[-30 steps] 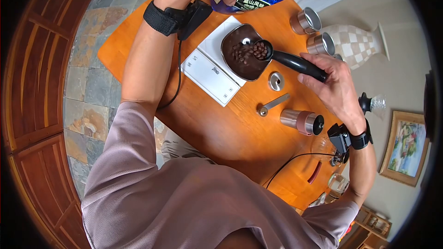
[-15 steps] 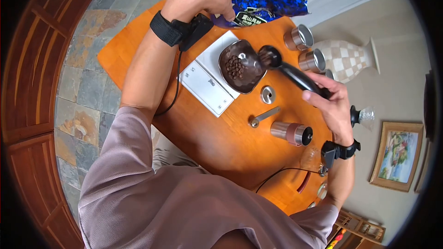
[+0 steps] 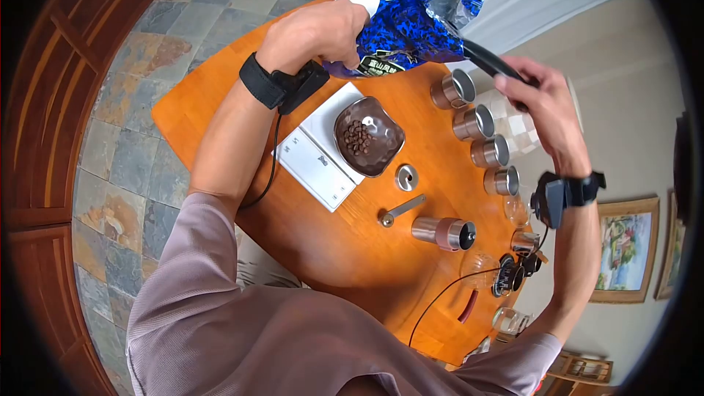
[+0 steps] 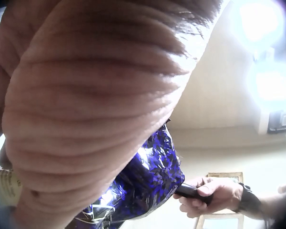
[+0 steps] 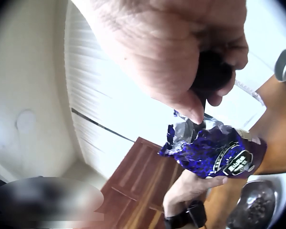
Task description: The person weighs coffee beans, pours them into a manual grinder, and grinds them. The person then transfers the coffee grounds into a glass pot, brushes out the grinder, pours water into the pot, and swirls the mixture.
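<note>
Wooden table [image 3: 345,238]; left fingers [image 3: 350,51] hold blue bag [image 3: 411,26]; right fingers [image 3: 535,68] clasp black handle [image 3: 484,59], slanting lengthwise into bag's mouth [image 5: 182,130].

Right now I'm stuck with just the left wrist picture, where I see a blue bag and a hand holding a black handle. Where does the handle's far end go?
Observer: The handle goes in at the open top of the bag, as the right wrist view shows.
Operator: Neat! Is there anything to drop beans into?
Observer: The head view shows a bowl, with some beans inside.
Operator: What's under the bowl?
Observer: A white scale.
</note>
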A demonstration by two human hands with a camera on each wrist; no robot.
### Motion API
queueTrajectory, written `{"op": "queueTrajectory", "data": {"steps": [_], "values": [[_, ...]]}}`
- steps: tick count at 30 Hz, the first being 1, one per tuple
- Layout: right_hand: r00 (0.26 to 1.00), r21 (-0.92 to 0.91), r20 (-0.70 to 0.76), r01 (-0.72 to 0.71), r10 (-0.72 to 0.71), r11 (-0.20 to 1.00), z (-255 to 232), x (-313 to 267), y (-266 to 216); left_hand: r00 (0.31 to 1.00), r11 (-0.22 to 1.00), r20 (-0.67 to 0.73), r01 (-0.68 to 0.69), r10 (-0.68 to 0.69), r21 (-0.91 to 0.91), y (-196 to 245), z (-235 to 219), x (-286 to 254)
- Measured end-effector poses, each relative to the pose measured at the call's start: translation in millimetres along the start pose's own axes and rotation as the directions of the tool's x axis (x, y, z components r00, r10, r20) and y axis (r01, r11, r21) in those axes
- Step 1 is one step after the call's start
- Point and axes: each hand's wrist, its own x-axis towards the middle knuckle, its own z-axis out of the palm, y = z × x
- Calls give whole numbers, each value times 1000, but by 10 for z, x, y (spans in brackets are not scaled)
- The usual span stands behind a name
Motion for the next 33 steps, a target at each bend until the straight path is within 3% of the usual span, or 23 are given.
{"op": "queueTrajectory", "data": {"steps": [2,4,5,6,8,11,12,14,15,16,18,19,22,23,24,25,26,28,29,30,31,32,33], "values": [[982,-168,83,180,-168,969,151,236,-108,995,997,61,77,-76,-2,99,-82,-17],[942,-106,98,331,-322,937,310,500,-115,980,988,128,154,-154,6,130,-92,-27],[950,-112,188,274,-250,955,308,532,-280,988,992,92,125,-123,-20,81,-88,-13],[928,-18,93,363,-360,932,377,620,-214,994,994,53,100,-97,-49,16,-81,-3],[896,49,-38,444,-442,895,469,675,-127,987,978,89,144,-131,-154,-77,-81,10],[923,3,-117,370,-367,929,433,553,2,988,985,35,156,-154,-68,-69,-97,1],[928,8,-112,359,-356,933,383,459,30,986,984,48,160,-157,-72,-18,-136,-26],[924,110,-194,354,-329,929,184,154,19,1000,1000,1,15,-15,-19,84,-189,-93],[900,117,-235,400,-366,909,44,-36,35,996,985,36,-73,79,-154,-6,-147,-63],[870,122,-281,451,-405,884,-97,-261,28,988,999,152,8,-3,-35,46,-182,-32],[733,166,-528,584,-429,795,-323,-939,-69,982,996,187,3,15,-92,110,-255,-60],[779,467,-387,626,-492,624,-662,-1541,-7,979,990,203,-4,33,-139,142,-313,-89],[786,485,-426,616,-448,621,-736,-1801,267,959,962,264,-33,108,-271,291,-425,-174],[785,489,-449,616,-428,618,-764,-1943,360,974,961,155,-121,163,-250,353,-443,-204],[784,496,-471,614,-403,614,-803,-2080,443,980,955,137,-101,144,-279,396,-447,-229],[787,509,-488,607,-377,610,-843,-2222,527,998,1000,52,-17,17,-15,509,-556,-347],[794,527,-497,597,-350,605,-812,-2407,673,994,984,-56,104,-97,144,265,-498,-275],[806,566,-510,578,-301,587,-843,-2624,892,967,917,-139,246,-212,315,453,-553,-541],[812,585,-520,566,-267,581,-830,-2763,1017,936,878,-150,350,-318,326,879,-597,-761],[819,603,-527,549,-227,579,-808,-2933,1105,966,923,-172,240,-195,301,537,-622,-825],[826,624,-531,531,-188,573,-767,-3082,1189,941,930,-321,212,-110,301,860,-552,-1063],[836,647,-529,510,-149,566,-713,-3222,1263,950,932,-290,206,-117,298,389,-641,-1087],[846,671,-521,488,-112,558,-638,-3358,1319,968,956,-163,220,-190,192,382,-776,-1242]]}}
